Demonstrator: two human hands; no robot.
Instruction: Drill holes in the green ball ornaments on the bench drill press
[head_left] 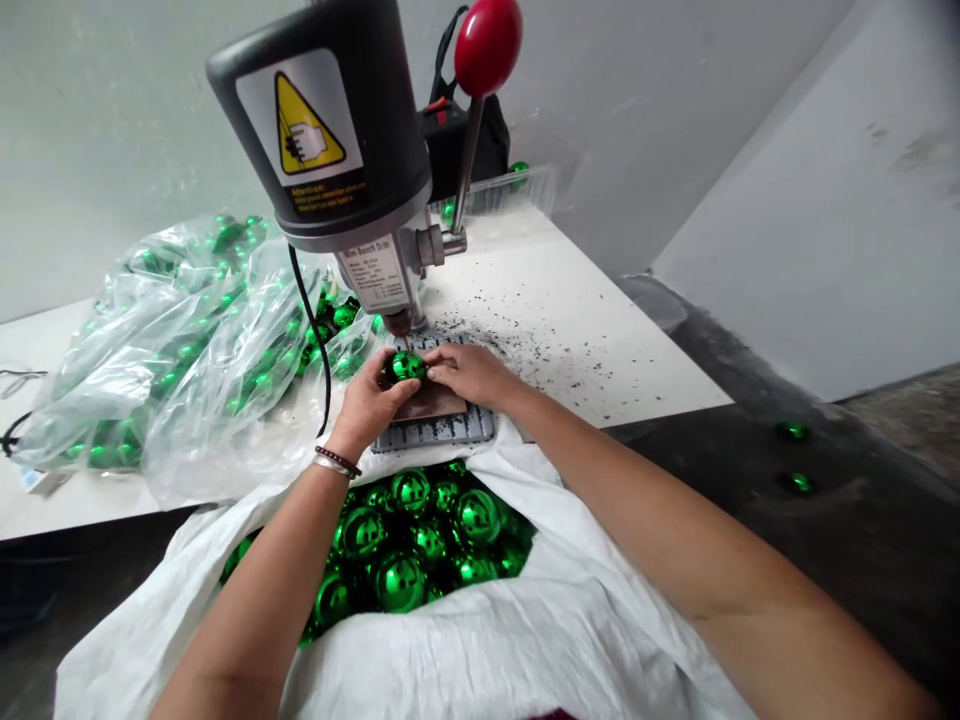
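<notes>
A shiny green ball (408, 367) sits beneath the bit of a bench drill (375, 270), over a brown block (431, 402) on the drill's grey base (442, 432). My left hand (373, 398) is closed round the ball's left side, thumb across its front. From the right, my right hand (469, 374) has its fingers together against the ball's other side. Whether the bit touches the ball I cannot make out. Below my wrists, a white sack (480, 650) lies open with many more green balls (401, 580) in it.
Clear plastic bags (217, 350) of green balls cover the table's left part. A black cord (309, 320) hangs beside the drill, whose red-knobbed lever (489, 45) rises at the right. Dark shavings dot the white table (630, 370). Two green balls (799, 484) lie on the floor.
</notes>
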